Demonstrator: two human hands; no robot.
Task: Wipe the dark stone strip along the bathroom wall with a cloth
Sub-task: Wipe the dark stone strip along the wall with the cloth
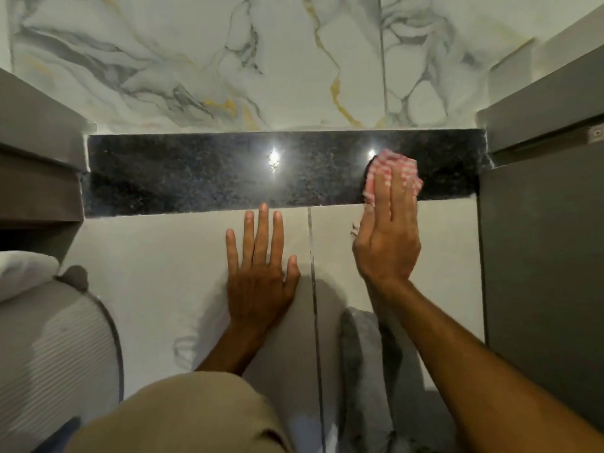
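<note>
In the head view, I am taking the dark stone strip (212, 174) as the reference landmark; it is running horizontally across the frame, with two bright light reflections showing on its polished, speckled surface. My right hand (387, 237) is lying flat with the fingers extended and close together, pressing a pink-and-white checked cloth (397, 165) against the right portion of the strip. The cloth is bunching under my fingertips, and it is sitting just beside the right-hand reflection, short of the strip's right end. The heel of this hand is resting below the strip's lower edge, over the pale tile (147, 256). My left hand (261, 276) is holding nothing; it is lying open, with fingers spread, flat on the pale tile below the strip, left of the dark grout line (312, 289) that is running down from the strip's lower edge. Its middle fingertip is reaching nearly to that edge, though I cannot tell whether it is touching the stone. Above the strip, white marble-patterned tile (163, 60) with grey and gold veins is filling the view. Grey surfaces (536, 256) are bordering both ends of the strip. Below and left of the strip, a white ribbed object (52, 354) is showing.
</note>
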